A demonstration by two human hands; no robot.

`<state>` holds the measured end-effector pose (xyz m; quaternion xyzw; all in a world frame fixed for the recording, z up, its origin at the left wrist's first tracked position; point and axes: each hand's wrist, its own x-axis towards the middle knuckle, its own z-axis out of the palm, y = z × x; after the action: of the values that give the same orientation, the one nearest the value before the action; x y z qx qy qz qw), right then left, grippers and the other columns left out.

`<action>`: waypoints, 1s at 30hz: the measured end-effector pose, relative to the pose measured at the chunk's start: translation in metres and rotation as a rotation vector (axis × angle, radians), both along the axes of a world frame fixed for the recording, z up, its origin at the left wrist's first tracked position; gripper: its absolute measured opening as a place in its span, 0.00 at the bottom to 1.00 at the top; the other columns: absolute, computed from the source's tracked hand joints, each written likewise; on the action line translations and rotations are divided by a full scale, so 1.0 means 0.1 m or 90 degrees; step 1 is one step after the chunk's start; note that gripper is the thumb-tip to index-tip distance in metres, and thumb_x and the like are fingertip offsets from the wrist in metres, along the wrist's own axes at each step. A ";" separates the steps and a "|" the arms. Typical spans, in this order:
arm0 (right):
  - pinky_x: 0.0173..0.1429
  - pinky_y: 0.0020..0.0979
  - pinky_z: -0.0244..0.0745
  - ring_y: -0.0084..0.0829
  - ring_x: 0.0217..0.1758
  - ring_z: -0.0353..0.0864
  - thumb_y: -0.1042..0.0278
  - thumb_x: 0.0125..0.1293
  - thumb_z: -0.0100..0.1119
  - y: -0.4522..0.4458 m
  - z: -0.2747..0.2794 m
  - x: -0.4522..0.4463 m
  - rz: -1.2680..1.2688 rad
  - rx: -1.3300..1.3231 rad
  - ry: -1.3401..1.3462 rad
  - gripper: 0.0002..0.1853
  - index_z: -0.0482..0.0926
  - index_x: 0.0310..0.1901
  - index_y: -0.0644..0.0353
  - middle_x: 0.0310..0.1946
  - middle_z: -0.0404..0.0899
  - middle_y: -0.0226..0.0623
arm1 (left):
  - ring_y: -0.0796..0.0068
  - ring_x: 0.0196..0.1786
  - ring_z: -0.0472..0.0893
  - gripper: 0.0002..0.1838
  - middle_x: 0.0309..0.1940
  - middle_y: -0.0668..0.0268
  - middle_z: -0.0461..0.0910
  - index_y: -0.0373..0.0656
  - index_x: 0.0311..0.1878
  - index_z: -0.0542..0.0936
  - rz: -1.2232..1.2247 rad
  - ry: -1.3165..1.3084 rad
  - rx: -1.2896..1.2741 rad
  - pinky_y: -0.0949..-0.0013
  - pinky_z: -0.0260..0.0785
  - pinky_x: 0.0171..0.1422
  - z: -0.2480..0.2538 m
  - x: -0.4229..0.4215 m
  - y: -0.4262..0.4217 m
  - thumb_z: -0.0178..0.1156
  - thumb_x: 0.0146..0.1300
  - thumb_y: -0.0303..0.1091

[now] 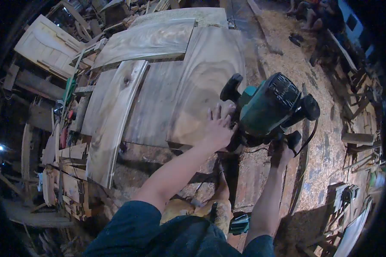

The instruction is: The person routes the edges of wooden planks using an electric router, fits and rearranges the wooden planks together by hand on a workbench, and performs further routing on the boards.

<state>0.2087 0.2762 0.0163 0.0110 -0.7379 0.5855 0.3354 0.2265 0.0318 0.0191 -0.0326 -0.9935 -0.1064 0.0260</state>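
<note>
A green and black power tool (pixel 268 105) with two side knobs stands near the right edge of a wide grained board (pixel 208 81). My left hand (pixel 221 128) lies on the board with its fingers spread, its fingertips close beside the tool's base. Below the tool's right side is my right hand (pixel 283 150), its fingers wrapped round a black part of the tool and partly hidden by it. A black cord hangs from the tool's right knob.
A narrow plank (pixel 116 115) and a curved panel (pixel 148 40) lie to the left. Shavings cover the floor (pixel 326 128) on the right. Stacked scrap wood (pixel 75 188) fills the left side. Part of a seated person (pixel 311 19) shows at the top right.
</note>
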 end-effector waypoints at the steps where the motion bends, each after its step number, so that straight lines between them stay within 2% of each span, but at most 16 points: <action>1: 0.19 0.25 0.64 0.24 0.17 0.72 0.77 0.61 0.57 0.00 0.00 0.00 -0.005 -0.006 0.014 0.06 0.68 0.33 0.58 0.23 0.75 0.34 | 0.48 0.80 0.45 0.32 0.77 0.63 0.54 0.38 0.69 0.68 0.000 -0.004 -0.004 0.39 0.31 0.80 0.03 0.01 0.00 0.35 0.74 0.53; 2: 0.20 0.25 0.65 0.24 0.17 0.72 0.76 0.62 0.57 0.00 0.01 -0.01 -0.010 -0.012 0.028 0.06 0.69 0.34 0.58 0.23 0.75 0.34 | 0.48 0.80 0.45 0.32 0.77 0.63 0.54 0.38 0.69 0.68 -0.001 -0.009 -0.008 0.39 0.31 0.79 0.05 0.02 0.01 0.35 0.74 0.53; 4: 0.21 0.25 0.67 0.24 0.20 0.74 0.76 0.63 0.57 -0.09 0.18 0.11 0.046 -0.323 -0.118 0.06 0.70 0.35 0.58 0.25 0.76 0.34 | 0.47 0.79 0.45 0.32 0.77 0.62 0.54 0.38 0.70 0.67 -0.008 0.036 0.005 0.38 0.32 0.79 0.01 0.06 0.01 0.36 0.74 0.52; 10: 0.25 0.24 0.69 0.22 0.25 0.75 0.77 0.64 0.55 -0.08 0.30 0.28 0.027 -0.252 -0.152 0.06 0.69 0.37 0.56 0.28 0.75 0.31 | 0.43 0.78 0.47 0.31 0.76 0.60 0.57 0.37 0.70 0.66 -0.014 0.070 0.088 0.34 0.34 0.77 0.07 0.15 0.03 0.41 0.73 0.50; 11: 0.25 0.24 0.68 0.22 0.25 0.74 0.77 0.64 0.55 -0.07 0.27 0.27 0.048 -0.290 -0.135 0.06 0.68 0.36 0.56 0.27 0.74 0.31 | 0.42 0.78 0.47 0.30 0.75 0.60 0.57 0.37 0.69 0.66 -0.023 0.079 0.094 0.33 0.35 0.77 0.03 0.17 0.03 0.43 0.73 0.49; 13: 0.24 0.25 0.67 0.21 0.23 0.71 0.78 0.63 0.55 -0.03 0.12 0.27 0.072 -0.364 -0.113 0.07 0.68 0.36 0.56 0.26 0.72 0.29 | 0.41 0.77 0.49 0.30 0.74 0.61 0.60 0.36 0.68 0.68 -0.075 0.100 -0.036 0.30 0.35 0.76 -0.05 0.20 -0.01 0.44 0.72 0.49; 14: 0.24 0.25 0.66 0.21 0.22 0.70 0.78 0.63 0.55 -0.06 0.20 0.32 0.054 -0.323 -0.112 0.07 0.68 0.36 0.56 0.25 0.71 0.28 | 0.40 0.77 0.49 0.30 0.73 0.61 0.62 0.36 0.67 0.69 -0.107 0.105 -0.098 0.29 0.36 0.75 -0.13 0.23 -0.03 0.45 0.71 0.49; 15: 0.23 0.26 0.65 0.21 0.21 0.69 0.79 0.62 0.56 -0.08 0.31 0.35 0.037 -0.280 -0.115 0.08 0.68 0.36 0.56 0.24 0.69 0.27 | 0.40 0.76 0.50 0.30 0.72 0.62 0.63 0.38 0.67 0.69 -0.102 0.104 -0.084 0.28 0.36 0.74 -0.18 0.26 -0.04 0.46 0.70 0.50; 17: 0.29 0.25 0.68 0.21 0.26 0.70 0.82 0.56 0.59 0.00 0.21 0.41 0.117 -0.356 -0.101 0.09 0.74 0.38 0.59 0.27 0.74 0.28 | 0.38 0.75 0.53 0.30 0.71 0.62 0.66 0.41 0.68 0.69 -0.082 0.081 -0.064 0.25 0.38 0.73 -0.14 0.28 -0.04 0.48 0.69 0.51; 19: 0.22 0.28 0.66 0.24 0.19 0.69 0.83 0.61 0.56 -0.03 0.29 0.49 0.038 -0.199 -0.125 0.09 0.68 0.34 0.56 0.23 0.68 0.28 | 0.37 0.74 0.55 0.30 0.69 0.62 0.68 0.44 0.69 0.69 -0.065 0.057 -0.064 0.22 0.40 0.70 -0.12 0.33 -0.03 0.49 0.69 0.52; 20: 0.23 0.28 0.68 0.25 0.20 0.70 0.83 0.61 0.56 -0.08 0.32 0.55 0.024 -0.230 -0.136 0.09 0.68 0.34 0.57 0.24 0.68 0.29 | 0.37 0.73 0.56 0.30 0.69 0.62 0.69 0.46 0.69 0.68 -0.060 0.056 -0.072 0.20 0.41 0.69 -0.14 0.36 -0.02 0.49 0.69 0.52; 22: 0.24 0.29 0.70 0.26 0.21 0.73 0.84 0.61 0.56 -0.14 0.36 0.61 -0.002 -0.292 -0.145 0.09 0.68 0.33 0.57 0.24 0.70 0.30 | 0.37 0.73 0.56 0.31 0.70 0.63 0.67 0.47 0.70 0.67 -0.071 0.132 -0.099 0.18 0.41 0.67 -0.30 0.33 -0.04 0.49 0.69 0.53; 25: 0.26 0.29 0.73 0.27 0.23 0.77 0.83 0.62 0.56 0.02 0.24 0.70 0.052 -0.206 -0.118 0.08 0.69 0.34 0.58 0.26 0.74 0.33 | 0.37 0.73 0.56 0.31 0.72 0.64 0.64 0.48 0.71 0.66 -0.065 0.179 -0.077 0.16 0.43 0.64 -0.36 0.35 -0.02 0.49 0.69 0.54; 26: 0.28 0.29 0.74 0.27 0.24 0.77 0.82 0.63 0.57 -0.01 0.16 0.69 0.063 -0.317 -0.065 0.07 0.70 0.35 0.58 0.27 0.75 0.33 | 0.38 0.74 0.56 0.31 0.73 0.64 0.63 0.49 0.71 0.66 -0.102 0.135 -0.145 0.16 0.43 0.65 -0.31 0.37 -0.04 0.49 0.69 0.55; 28: 0.28 0.29 0.74 0.27 0.24 0.77 0.82 0.64 0.58 -0.05 0.19 0.80 0.057 -0.292 -0.066 0.06 0.72 0.35 0.59 0.27 0.75 0.32 | 0.39 0.74 0.55 0.32 0.74 0.65 0.60 0.51 0.71 0.65 -0.177 0.053 -0.280 0.18 0.44 0.66 -0.14 0.44 -0.07 0.48 0.69 0.56; 30: 0.30 0.26 0.73 0.23 0.25 0.76 0.80 0.63 0.60 -0.10 0.21 0.88 0.093 -0.320 -0.004 0.05 0.73 0.33 0.63 0.26 0.75 0.31 | 0.41 0.73 0.58 0.31 0.74 0.66 0.59 0.52 0.71 0.65 -0.148 0.080 -0.198 0.24 0.48 0.67 -0.19 0.43 -0.09 0.49 0.69 0.55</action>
<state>0.2970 0.2666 0.0377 -0.0216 -0.5675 0.7733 0.2820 0.2691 0.0232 0.0000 -0.1573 -0.9839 0.0486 0.0697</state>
